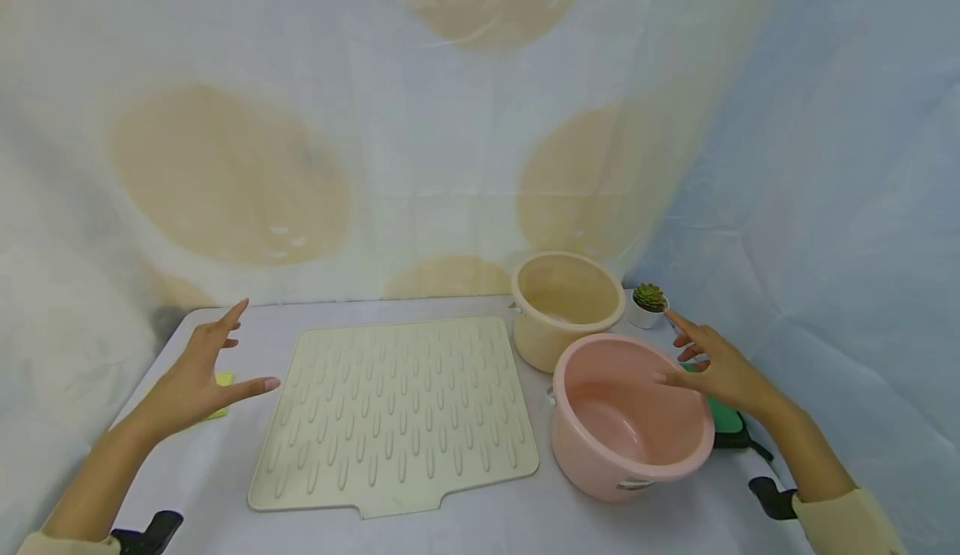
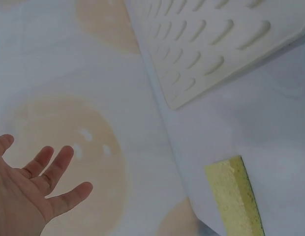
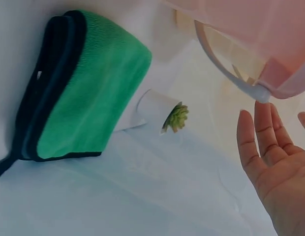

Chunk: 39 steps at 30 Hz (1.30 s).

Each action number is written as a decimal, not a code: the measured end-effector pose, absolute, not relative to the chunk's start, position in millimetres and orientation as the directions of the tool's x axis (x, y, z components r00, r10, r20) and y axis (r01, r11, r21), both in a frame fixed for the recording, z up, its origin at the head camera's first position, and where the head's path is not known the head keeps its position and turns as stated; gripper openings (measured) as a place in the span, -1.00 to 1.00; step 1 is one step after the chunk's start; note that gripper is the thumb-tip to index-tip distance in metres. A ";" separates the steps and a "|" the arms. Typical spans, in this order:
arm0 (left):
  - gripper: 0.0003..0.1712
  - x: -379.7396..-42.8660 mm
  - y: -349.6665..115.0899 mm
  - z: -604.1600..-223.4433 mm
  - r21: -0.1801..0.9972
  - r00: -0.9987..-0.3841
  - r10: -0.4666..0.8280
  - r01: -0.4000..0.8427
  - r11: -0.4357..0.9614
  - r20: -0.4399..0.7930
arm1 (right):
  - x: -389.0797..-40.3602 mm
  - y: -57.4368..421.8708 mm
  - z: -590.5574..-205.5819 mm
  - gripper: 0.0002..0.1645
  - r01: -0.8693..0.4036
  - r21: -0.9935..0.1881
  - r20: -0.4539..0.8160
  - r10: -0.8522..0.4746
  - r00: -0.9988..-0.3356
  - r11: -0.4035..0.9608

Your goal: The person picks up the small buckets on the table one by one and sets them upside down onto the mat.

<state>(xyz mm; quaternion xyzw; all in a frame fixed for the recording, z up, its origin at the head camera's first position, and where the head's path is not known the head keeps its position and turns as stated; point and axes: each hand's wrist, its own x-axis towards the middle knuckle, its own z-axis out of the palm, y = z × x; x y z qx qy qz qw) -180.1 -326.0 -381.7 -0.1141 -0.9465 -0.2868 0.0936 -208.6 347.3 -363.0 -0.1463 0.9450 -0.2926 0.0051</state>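
My left hand hovers over the table's left side with thumb and fingers spread, holding nothing. Below it lies a yellow sponge, partly hidden by the hand in the head view. My right hand is raised at the far side of a pink bucket, its thumb over the rim and its fingers extended. Whether it touches the bucket I cannot tell. Behind that bucket stands a cream bucket. A folded green cloth with dark edging lies to the right of the pink bucket.
A cream ribbed mat lies flat across the middle of the white table. A small potted succulent stands at the back right corner. Patterned curtain hangs behind the table and along both sides.
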 end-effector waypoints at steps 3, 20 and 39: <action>0.37 -177.0 -329.5 -387.5 0.538 -0.960 0.155 0.261 0.801 0.235 | -204.7 351.8 -366.9 0.15 -0.258 -0.558 0.068 -0.267 -0.961 0.789; 0.35 -166.6 -340.3 -412.4 0.564 -0.974 0.136 0.217 0.796 0.183 | -184.3 364.2 -388.6 0.06 -0.207 -0.613 0.073 -0.207 -0.976 0.762; 0.30 -155.2 -347.5 -434.6 0.581 -0.981 0.130 0.191 0.791 0.146 | -161.0 377.1 -404.8 -0.20 -0.080 -0.776 -0.059 -0.199 -0.978 0.625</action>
